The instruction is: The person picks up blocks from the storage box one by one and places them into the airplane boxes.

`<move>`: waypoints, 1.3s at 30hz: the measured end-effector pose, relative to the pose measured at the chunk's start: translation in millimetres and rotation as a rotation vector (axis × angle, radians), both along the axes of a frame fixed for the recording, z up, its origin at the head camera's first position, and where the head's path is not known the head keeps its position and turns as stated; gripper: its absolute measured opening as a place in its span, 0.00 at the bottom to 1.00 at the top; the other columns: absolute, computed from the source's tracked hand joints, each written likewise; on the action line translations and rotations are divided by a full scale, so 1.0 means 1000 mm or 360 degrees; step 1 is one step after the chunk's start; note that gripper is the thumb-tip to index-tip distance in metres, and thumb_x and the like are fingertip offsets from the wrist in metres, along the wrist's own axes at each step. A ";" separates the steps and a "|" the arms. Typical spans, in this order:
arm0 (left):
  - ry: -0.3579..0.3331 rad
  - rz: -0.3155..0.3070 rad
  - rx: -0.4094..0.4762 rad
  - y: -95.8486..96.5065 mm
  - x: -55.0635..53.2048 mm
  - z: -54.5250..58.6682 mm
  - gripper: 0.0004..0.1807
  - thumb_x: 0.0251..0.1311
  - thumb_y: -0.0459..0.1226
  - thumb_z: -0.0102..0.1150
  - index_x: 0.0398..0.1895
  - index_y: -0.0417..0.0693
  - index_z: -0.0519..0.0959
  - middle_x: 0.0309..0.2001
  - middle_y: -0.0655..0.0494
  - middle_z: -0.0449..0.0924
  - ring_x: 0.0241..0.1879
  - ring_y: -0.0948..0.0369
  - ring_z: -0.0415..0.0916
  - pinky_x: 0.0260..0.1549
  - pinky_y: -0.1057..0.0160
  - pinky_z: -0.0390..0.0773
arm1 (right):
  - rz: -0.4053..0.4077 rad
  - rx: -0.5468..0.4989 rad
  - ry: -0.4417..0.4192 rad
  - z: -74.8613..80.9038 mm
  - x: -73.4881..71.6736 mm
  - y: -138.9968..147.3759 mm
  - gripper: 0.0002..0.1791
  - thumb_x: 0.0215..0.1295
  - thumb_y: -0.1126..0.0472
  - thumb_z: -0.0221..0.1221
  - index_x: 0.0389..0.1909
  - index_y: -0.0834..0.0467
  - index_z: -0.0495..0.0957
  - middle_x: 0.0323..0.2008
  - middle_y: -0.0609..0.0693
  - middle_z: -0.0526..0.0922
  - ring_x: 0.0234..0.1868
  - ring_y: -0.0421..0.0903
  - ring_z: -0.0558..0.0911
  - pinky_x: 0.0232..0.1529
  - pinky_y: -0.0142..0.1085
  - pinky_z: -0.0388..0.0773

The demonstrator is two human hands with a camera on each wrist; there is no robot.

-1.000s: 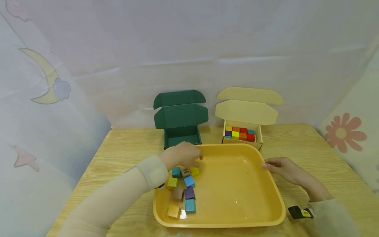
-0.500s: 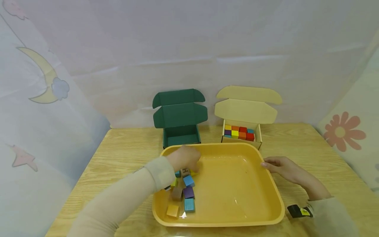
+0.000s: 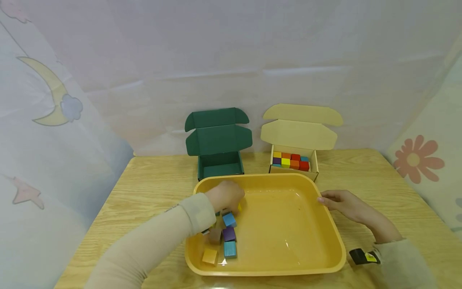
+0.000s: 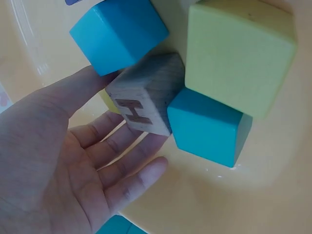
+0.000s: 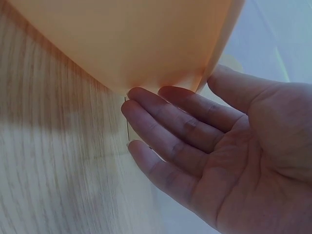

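My left hand has dropped lower into the tray, fingers loosely spread around the lettered wooden block, touching but not gripping yet. Right hand, fingers straight, still steadies the tray's edge.

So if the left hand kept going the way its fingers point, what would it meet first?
Probably the wooden H block: the left hand has its fingers reaching under and beside it, thumb near the blue block. Whether they already touch is unclear.
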State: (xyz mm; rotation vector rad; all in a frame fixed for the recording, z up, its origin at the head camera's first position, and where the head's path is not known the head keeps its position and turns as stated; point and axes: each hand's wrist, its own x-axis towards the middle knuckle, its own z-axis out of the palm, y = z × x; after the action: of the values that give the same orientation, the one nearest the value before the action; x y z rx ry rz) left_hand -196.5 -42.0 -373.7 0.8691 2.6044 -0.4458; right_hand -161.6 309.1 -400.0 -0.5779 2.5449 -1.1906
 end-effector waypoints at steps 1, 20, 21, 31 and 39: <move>-0.0006 -0.0004 0.0006 0.000 0.000 0.000 0.14 0.57 0.47 0.70 0.28 0.52 0.75 0.22 0.61 0.71 0.24 0.63 0.66 0.24 0.69 0.68 | 0.0002 -0.0002 0.0001 0.000 0.000 0.000 0.22 0.77 0.59 0.51 0.56 0.76 0.74 0.48 0.62 0.83 0.44 0.41 0.83 0.46 0.45 0.82; 0.0145 -0.0258 0.0027 -0.022 -0.016 0.036 0.17 0.64 0.49 0.65 0.51 0.53 0.82 0.40 0.60 0.83 0.35 0.62 0.76 0.40 0.66 0.78 | -0.0012 0.0025 -0.0001 0.000 0.000 -0.001 0.22 0.77 0.58 0.51 0.56 0.76 0.74 0.48 0.63 0.83 0.45 0.47 0.84 0.46 0.45 0.82; 0.0156 -0.0263 0.0036 -0.024 -0.017 0.040 0.18 0.64 0.49 0.65 0.53 0.52 0.82 0.43 0.59 0.83 0.37 0.62 0.77 0.42 0.65 0.79 | -0.0014 0.0030 0.0000 0.000 0.000 -0.001 0.22 0.77 0.58 0.51 0.56 0.76 0.74 0.48 0.63 0.83 0.45 0.49 0.84 0.45 0.45 0.82; 0.0203 -0.0240 0.0105 -0.033 -0.034 0.066 0.22 0.64 0.48 0.65 0.58 0.51 0.79 0.51 0.56 0.83 0.45 0.59 0.80 0.50 0.61 0.79 | -0.0021 0.0019 -0.0009 0.000 0.000 0.000 0.22 0.77 0.58 0.51 0.56 0.76 0.74 0.48 0.63 0.83 0.45 0.41 0.83 0.46 0.44 0.82; 0.0267 -0.0094 0.0199 -0.048 -0.055 0.069 0.21 0.65 0.46 0.64 0.59 0.49 0.79 0.52 0.54 0.82 0.46 0.56 0.79 0.51 0.58 0.78 | -0.0022 0.0016 -0.0008 0.001 -0.001 -0.001 0.23 0.77 0.58 0.51 0.56 0.76 0.74 0.49 0.63 0.83 0.45 0.41 0.83 0.46 0.44 0.82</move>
State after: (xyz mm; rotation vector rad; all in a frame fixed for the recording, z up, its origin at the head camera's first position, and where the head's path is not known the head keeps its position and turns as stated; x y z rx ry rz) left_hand -251.3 -90.1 -304.4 0.9910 2.7908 -0.3903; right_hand -162.1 308.5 -399.4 -0.5554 2.5531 -1.1818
